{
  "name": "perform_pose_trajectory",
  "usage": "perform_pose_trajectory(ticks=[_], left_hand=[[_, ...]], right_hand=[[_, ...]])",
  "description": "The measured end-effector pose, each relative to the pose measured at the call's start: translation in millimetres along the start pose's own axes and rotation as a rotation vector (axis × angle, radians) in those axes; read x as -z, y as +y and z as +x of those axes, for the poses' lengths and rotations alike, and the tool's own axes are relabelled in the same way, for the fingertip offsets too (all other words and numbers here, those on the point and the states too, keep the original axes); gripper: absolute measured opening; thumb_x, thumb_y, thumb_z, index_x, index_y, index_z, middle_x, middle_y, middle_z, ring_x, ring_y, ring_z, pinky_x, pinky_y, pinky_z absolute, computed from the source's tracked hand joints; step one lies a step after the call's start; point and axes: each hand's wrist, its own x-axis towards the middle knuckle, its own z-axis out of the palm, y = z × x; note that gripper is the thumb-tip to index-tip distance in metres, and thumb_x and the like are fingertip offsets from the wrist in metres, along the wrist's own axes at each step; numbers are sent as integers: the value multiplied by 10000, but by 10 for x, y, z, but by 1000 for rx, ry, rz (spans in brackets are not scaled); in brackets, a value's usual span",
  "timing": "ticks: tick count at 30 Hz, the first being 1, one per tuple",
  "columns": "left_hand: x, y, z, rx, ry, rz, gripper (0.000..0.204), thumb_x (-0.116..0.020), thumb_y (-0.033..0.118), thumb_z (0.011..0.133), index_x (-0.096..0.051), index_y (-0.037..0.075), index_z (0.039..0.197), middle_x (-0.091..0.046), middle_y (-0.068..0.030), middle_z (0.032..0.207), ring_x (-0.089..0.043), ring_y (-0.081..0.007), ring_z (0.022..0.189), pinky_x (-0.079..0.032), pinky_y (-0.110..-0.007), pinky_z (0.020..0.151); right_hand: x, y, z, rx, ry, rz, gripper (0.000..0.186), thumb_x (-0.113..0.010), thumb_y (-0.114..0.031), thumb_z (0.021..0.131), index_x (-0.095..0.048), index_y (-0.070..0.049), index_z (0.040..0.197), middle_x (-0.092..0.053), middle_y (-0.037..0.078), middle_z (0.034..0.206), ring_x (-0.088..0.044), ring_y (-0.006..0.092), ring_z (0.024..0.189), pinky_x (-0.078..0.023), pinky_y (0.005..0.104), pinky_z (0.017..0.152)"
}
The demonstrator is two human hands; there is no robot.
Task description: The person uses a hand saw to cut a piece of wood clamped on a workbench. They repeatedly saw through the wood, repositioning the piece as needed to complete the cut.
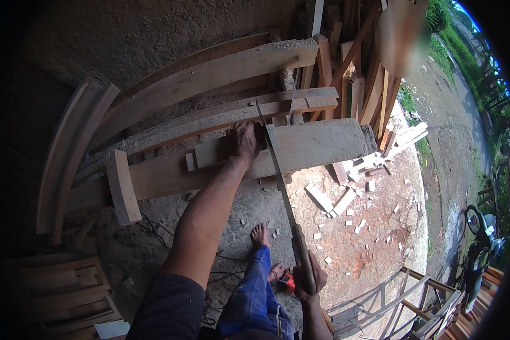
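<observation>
My left hand is closed over a short pale board lying on a wide plank. My right hand grips the wooden handle of a long handsaw, whose thin blade runs up across the board beside my left fingers and rests at a narrow cut piece by them. Behind these lie long boards and narrower beams. A short block sits crosswise on the plank at the left.
Upright timber leans at the back right. Offcuts lie scattered on the floor, with cables and a red tool near my bare feet. A wooden frame and a parked motorbike are at right. Curved boards stand left.
</observation>
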Motion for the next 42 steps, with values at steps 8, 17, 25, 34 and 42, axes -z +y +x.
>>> perform_pose_trajectory(ticks=[8,17,25,34,42], left_hand=[[15,-27,91,25,-67,-8,129,-622,214,842,-664,111,906,-663,-110,971,-603,-312,1030,-469,-484,865],[-2,55,33,-24,-87,-31,134,-630,138,806,-670,108,930,-661,-106,986,-600,-319,1035,-476,-509,852],[-80,-111,13,54,-57,93,129,-586,161,830,-657,107,923,-662,-91,1009,-606,-312,1038,-471,-483,858],[47,195,67,-31,-9,27,127,-632,198,818,-663,79,787,-673,-123,893,-645,-332,915,-503,-478,764],[-42,22,27,75,-108,84,140,-563,130,841,-656,118,944,-656,-80,1016,-600,-296,1032,-471,-470,858]], right_hand=[[-208,30,371,-74,-57,36,558,-754,-112,828,-561,-29,1344,-705,166,1134,-720,239,962,-558,327,802],[-375,11,801,-207,-106,184,517,-714,-126,859,-571,-43,1349,-718,181,1074,-731,219,891,-549,321,755],[156,251,-449,-69,-122,-83,428,-706,-220,874,-620,-43,1254,-740,135,970,-737,257,785,-571,347,672],[-607,-140,1360,-169,-91,198,516,-713,-130,874,-562,-57,1362,-700,180,1123,-702,202,927,-534,329,796],[126,274,-487,-89,-106,-66,530,-733,-212,854,-571,20,1302,-721,176,1040,-731,275,882,-562,341,750]])
